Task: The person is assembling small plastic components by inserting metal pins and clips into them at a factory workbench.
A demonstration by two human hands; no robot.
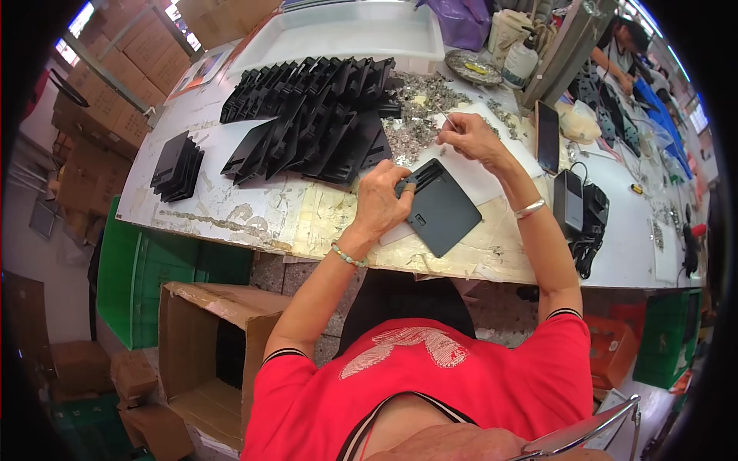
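My left hand [382, 201] grips the upper left edge of a flat dark grey plastic panel [444, 209] that lies on the white worktable [231, 201]. My right hand [473, 138] is just beyond the panel, fingers pinched on a thin metal tool [448, 118] that points toward a heap of small silvery bits [419, 115]. Rows of similar black plastic panels [315, 115] lean against each other to the left of the heap.
A small stack of black panels [177, 165] lies at the table's left end. A white tray [346, 31] stands at the back. A phone [546, 137] and a black box with cable [573, 203] lie to the right. An open cardboard box [211, 346] sits below. Another person [619, 50] works at the far right.
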